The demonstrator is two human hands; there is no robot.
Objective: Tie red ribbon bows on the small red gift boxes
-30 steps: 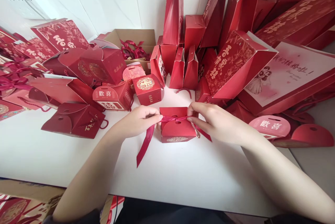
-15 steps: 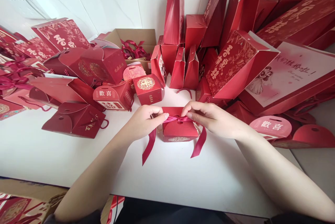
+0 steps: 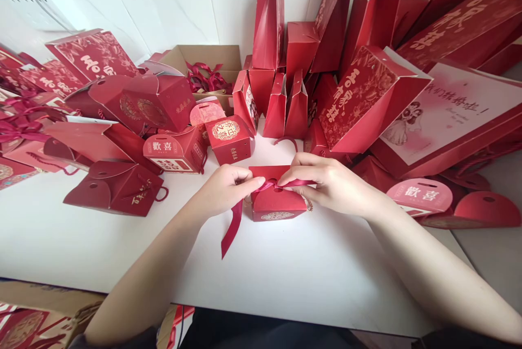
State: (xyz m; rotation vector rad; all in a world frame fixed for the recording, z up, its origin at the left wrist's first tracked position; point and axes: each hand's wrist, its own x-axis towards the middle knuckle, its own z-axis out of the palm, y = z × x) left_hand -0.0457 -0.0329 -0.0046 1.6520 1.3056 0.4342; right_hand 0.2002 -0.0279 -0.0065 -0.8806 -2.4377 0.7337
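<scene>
Pinching: the left hand (image 3: 226, 188) has thumb and forefinger closed on the crimson ribbon (image 3: 231, 232), right by the left edge of the red gift box (image 3: 279, 202)

Opposite: the right hand (image 3: 336, 183) has its fingers bent and gripping the same ribbon, which runs out sideways between forefinger and thumb; the forefinger's tip rests near the middle of the box top

Ribbon: it crosses the top of the gift box, bunched near a round hole in the flap; one loose end drops from the left hand and hangs just left of the box

Gift box: on the white table (image 3: 285, 278), straight in front of the person and between the two hands, a pale round emblem on its near side, a twisted cord (image 3: 309, 205) showing at its right

Just behind: from where I stand I see a red box with a gold medallion (image 3: 230, 139), with a pink-and-red box (image 3: 174, 151) near it on the left

Cardboard: an open carton (image 3: 224, 55) by the marbled wall (image 3: 171, 1), more ribbons (image 3: 206, 78) heaped inside

Left pile: a dark red box (image 3: 114, 188) at the near edge

Right pile: tall red cartons (image 3: 269, 23) behind, and a bag with a drawn couple (image 3: 457, 104) leaning back
</scene>
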